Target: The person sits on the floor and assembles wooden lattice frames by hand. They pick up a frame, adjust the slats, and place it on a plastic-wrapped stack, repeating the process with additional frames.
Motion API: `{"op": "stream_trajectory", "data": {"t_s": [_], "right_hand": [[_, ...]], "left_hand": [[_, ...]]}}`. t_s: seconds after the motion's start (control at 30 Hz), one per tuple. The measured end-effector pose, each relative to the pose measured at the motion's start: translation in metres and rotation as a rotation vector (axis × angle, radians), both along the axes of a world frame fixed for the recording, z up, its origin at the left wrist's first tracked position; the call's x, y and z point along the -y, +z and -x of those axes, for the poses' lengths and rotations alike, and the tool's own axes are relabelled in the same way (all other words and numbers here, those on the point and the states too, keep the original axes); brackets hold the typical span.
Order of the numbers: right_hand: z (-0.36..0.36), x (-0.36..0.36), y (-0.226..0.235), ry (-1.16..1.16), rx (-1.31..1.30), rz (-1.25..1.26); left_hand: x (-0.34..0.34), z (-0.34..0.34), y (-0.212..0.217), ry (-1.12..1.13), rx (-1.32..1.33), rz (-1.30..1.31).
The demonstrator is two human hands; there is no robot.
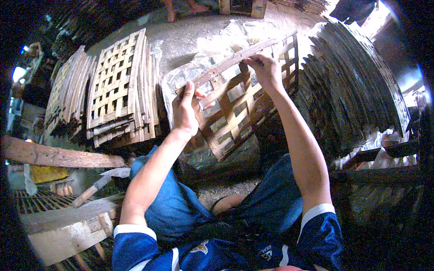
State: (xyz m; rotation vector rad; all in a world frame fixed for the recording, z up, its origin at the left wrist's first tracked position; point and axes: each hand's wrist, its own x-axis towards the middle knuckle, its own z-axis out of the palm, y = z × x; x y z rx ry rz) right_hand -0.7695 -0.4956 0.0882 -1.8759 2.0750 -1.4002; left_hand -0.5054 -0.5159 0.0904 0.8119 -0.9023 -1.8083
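The person sits low, knees apart in blue shorts, working on one woven bamboo lattice panel (235,106) propped up in front of them, tilted back against a sheet of clear plastic (199,67). The left hand (186,110) is closed on the panel's top edge strip near its left end, thumb on the near side. The right hand (266,70) pinches the same long strip further right, fingertips (254,59) pressed together on the slat where an upright piece crosses it. Both hands are clamped on the one panel.

Around them I count three stacks of finished panels. One stack (120,88) leans on the ground to the left of the plastic, its front panel showing an open square weave. A second, thinner stack (68,92) stands just beside it, further left. The third, a much bigger and darker pile (357,86), fans out on the right, close to the person's right forearm.

At lower left lies one hammer-like tool (97,187) with a wooden handle, resting near a thick wooden beam (58,157) and a pale block (68,232). At the top edge, one other person's bare feet (185,9) stand on the ground, well apart from the work.
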Motion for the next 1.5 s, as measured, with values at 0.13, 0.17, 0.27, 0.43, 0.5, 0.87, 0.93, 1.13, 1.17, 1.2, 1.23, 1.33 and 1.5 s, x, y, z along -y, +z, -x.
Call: {"op": "stream_trajectory", "data": {"t_s": [0.13, 0.17, 0.27, 0.43, 0.5, 0.87, 0.93, 1.13, 1.17, 1.2, 1.23, 1.33, 1.5], "right_hand": [[-0.002, 0.002, 0.001, -0.114, 0.066, -0.103], [0.002, 0.002, 0.0, -0.149, 0.01, -0.099], [-0.001, -0.004, -0.004, -0.269, -0.087, -0.062], [0.071, -0.025, -0.029, -0.588, -0.173, -0.125], [0.084, -0.041, -0.026, -0.599, 0.086, -0.249], [0.135, -0.063, -0.055, -0.289, 0.397, -0.549], [0.1, -0.049, -0.026, -0.136, 0.664, -0.58], [0.046, -0.017, 0.007, -0.033, 0.983, -0.293], [0.042, -0.012, 0.008, -0.047, 1.13, -0.191], [0.04, -0.006, 0.01, -0.062, 1.273, -0.082], [0.037, -0.001, 0.012, -0.076, 1.414, 0.03], [0.039, 0.002, 0.018, -0.221, 1.419, 0.184], [0.025, -0.002, 0.034, -0.321, 1.531, 0.284]], "left_hand": [[-0.007, 0.003, 0.002, 0.058, 0.054, 0.089], [-0.008, 0.004, 0.004, 0.072, 0.066, 0.112], [-0.007, -0.002, 0.011, 0.085, 0.1, 0.129], [0.023, -0.01, -0.017, 0.116, 0.134, 0.122], [0.029, -0.024, -0.01, 0.192, 0.1, 0.145], [0.061, -0.072, 0.024, 0.246, -0.23, -0.005], [0.062, -0.076, 0.023, 0.272, -0.291, -0.01], [0.06, -0.062, 0.026, 0.288, -0.377, -0.007], [0.059, -0.061, 0.026, 0.285, -0.376, -0.011], [0.059, -0.058, 0.026, 0.28, -0.376, -0.015], [0.059, -0.055, 0.027, 0.274, -0.376, -0.018], [0.058, -0.052, 0.02, 0.237, -0.414, -0.008], [0.053, -0.046, 0.026, 0.188, -0.41, 0.101]]}}
